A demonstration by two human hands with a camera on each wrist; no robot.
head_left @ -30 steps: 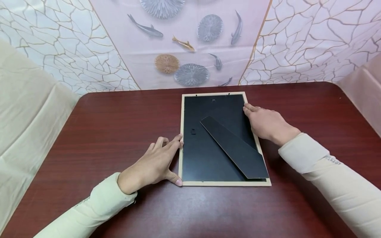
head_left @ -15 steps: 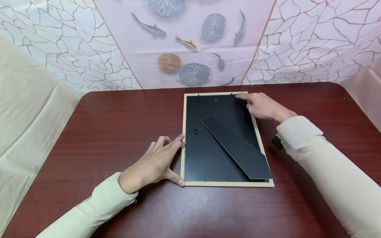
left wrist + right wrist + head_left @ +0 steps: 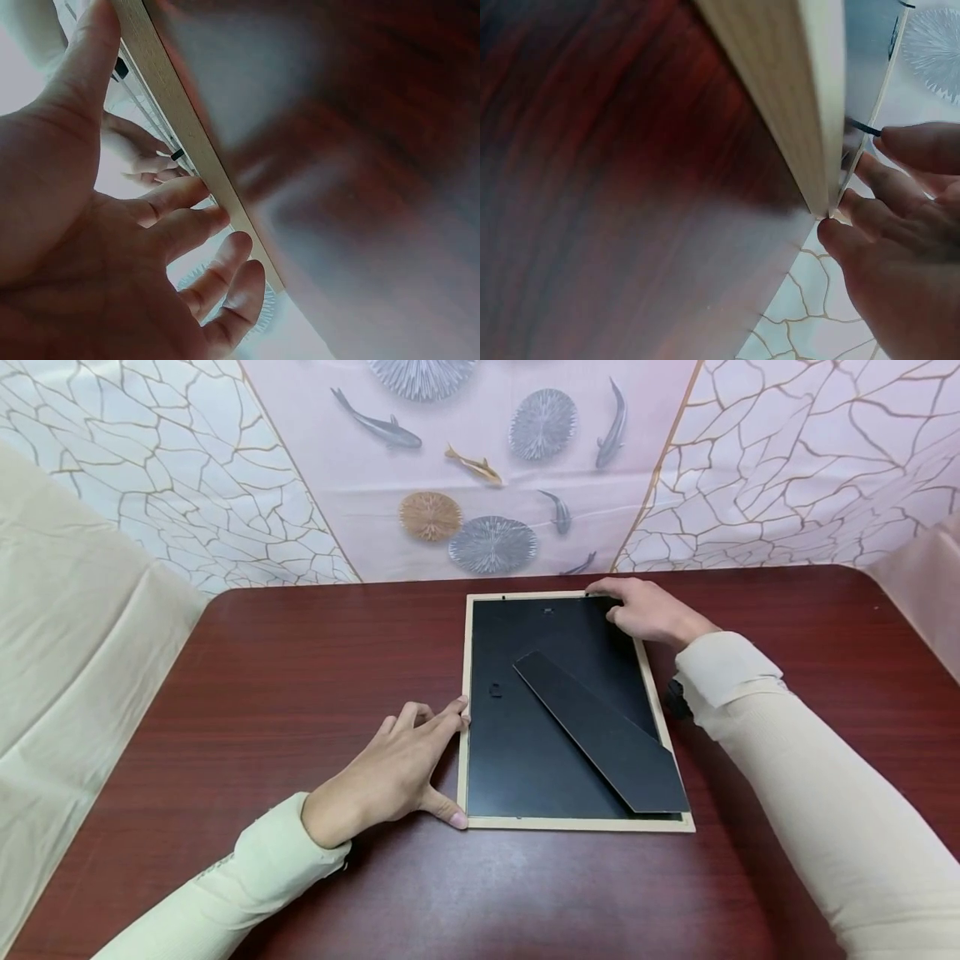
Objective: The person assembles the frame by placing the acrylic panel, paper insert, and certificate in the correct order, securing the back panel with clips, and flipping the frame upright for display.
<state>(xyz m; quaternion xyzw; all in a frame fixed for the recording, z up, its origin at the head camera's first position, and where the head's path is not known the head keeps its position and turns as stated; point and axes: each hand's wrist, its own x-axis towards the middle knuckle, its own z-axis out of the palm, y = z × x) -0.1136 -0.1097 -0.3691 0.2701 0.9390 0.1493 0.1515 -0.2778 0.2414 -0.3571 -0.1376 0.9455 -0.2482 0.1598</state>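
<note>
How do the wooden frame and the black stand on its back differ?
The frame is pale; the stand is black. The frame is a rectangular border; the stand is a solid strip, broader towards its near end. The stand slants across the upright-looking rectangle of the frame. Both have straight edges.

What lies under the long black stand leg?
The flat black backing panel and, at lower right, part of the pale wooden frame; the surface directly beneath the long black leg cannot be seen.

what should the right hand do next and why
Probably have the right hand bend the black tab: one fingertip is right at it, and the left hand rests against the left edge of the picture frame, which may steady it.
</note>
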